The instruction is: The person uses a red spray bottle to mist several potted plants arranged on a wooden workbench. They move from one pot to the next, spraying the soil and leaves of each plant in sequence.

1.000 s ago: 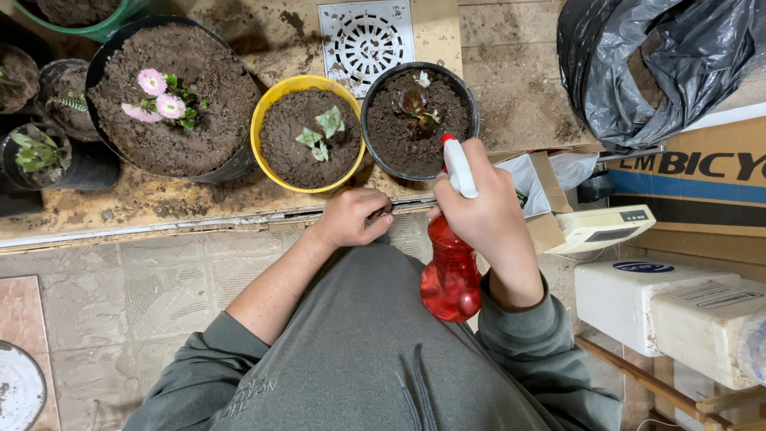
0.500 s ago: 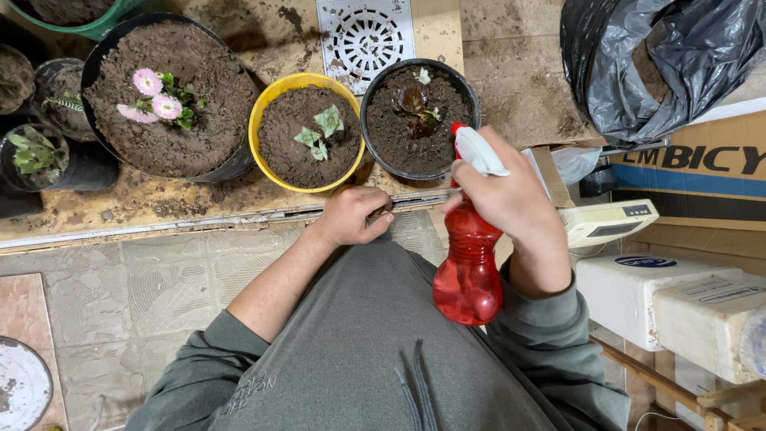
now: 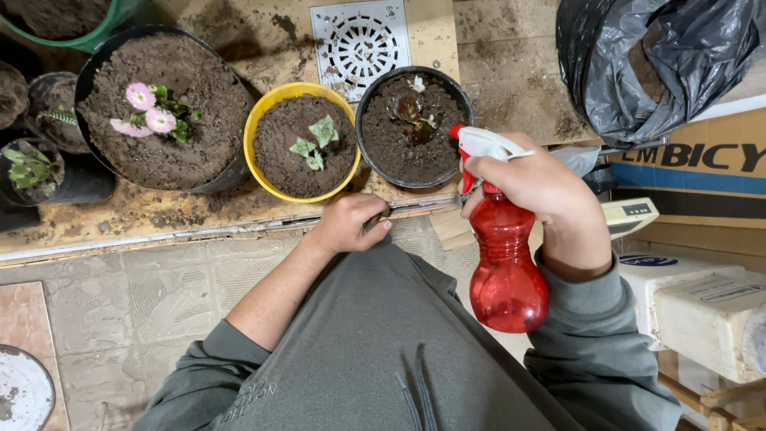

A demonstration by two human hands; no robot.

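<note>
My right hand (image 3: 546, 191) grips a red spray bottle (image 3: 505, 267) by its white trigger head (image 3: 481, 144), whose nozzle points left toward a black pot (image 3: 412, 126) of dark soil with a small reddish plant. My left hand (image 3: 349, 223) is curled shut, resting on my grey-clad knee just below a yellow pot (image 3: 302, 141) that holds a small green seedling. It holds nothing that I can see.
A large black pot (image 3: 163, 108) with pink flowers stands at left, smaller pots (image 3: 32, 164) beside it. A white drain grate (image 3: 361, 40) lies behind. A black plastic bag (image 3: 650, 60), a cardboard box (image 3: 694, 160) and white blocks (image 3: 702, 311) are at right.
My right hand has tilted the spray bottle and swung it right and nearer, so its nozzle now aims at the black pot. The left hand has stayed put.
</note>
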